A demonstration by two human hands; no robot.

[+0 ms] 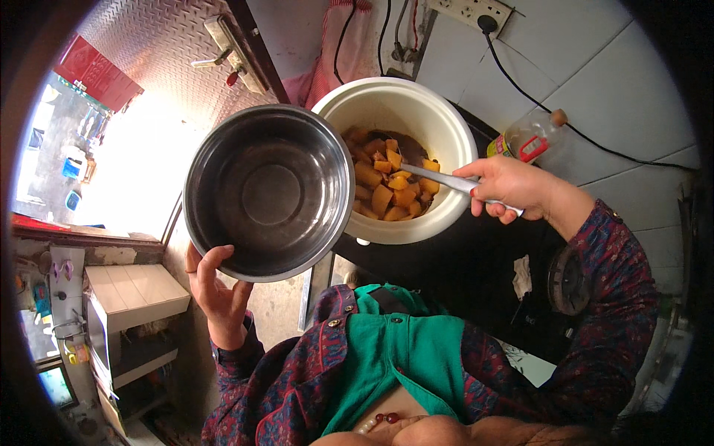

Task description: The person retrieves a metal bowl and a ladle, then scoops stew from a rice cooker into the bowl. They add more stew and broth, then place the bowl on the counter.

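My left hand [217, 292] grips the lower left rim of an empty stainless steel bowl [270, 192], thumb or finger over the edge. The bowl is tilted towards me and overlaps the left side of a round white cooking pot [466, 206]. Chunks of orange-yellow food [382, 198] in brown sauce lie inside the pot. My right hand [505, 187], at the pot's right rim, holds the metal handle of a utensil [440, 177]. Its far end reaches in among the chunks, where its shape is hidden.
A plastic bottle [532, 136] with a label stands by the tiled wall, behind my right hand. A black cable runs from a power strip [474, 11]. A stove burner [568, 281] is on the black counter at right. A metal door [167, 50] stands open at left, near a shelf unit [139, 301].
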